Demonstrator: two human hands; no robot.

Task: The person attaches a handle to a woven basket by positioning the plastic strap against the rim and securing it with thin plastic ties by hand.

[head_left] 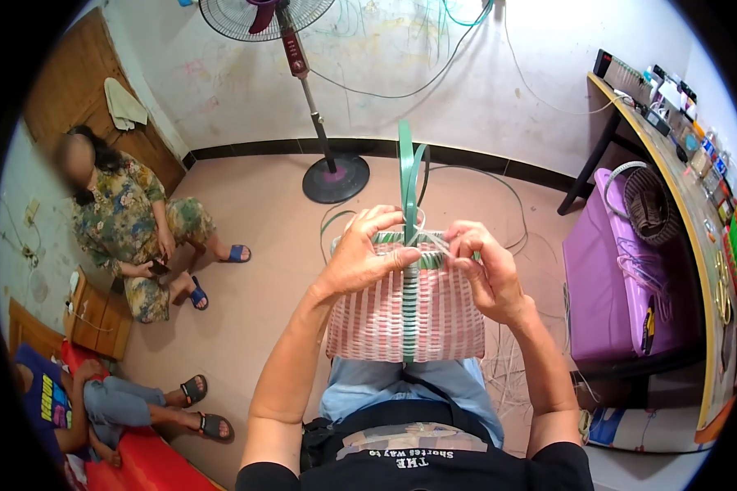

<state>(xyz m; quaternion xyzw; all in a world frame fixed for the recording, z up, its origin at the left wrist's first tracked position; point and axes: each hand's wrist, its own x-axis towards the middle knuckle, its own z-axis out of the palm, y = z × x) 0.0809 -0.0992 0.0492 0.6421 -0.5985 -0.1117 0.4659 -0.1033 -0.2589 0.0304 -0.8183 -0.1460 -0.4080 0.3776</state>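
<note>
A pink and white woven basket (368, 315) with a dark green vertical band rests on my lap. Green strap loops (405, 159) rise from its top rim. My left hand (368, 252) holds the rim at the base of the green straps, thumb across the front and fingers behind. Just right of the straps, my right hand (487, 270) pinches thin white strips (434, 240) that run to the strap base.
A standing fan (329, 176) is ahead. Two people sit at the left, one in a floral outfit (123, 204). At the right are a purple bin (585, 278) and a cluttered desk (630, 119). Loose strips (512, 360) lie on the floor.
</note>
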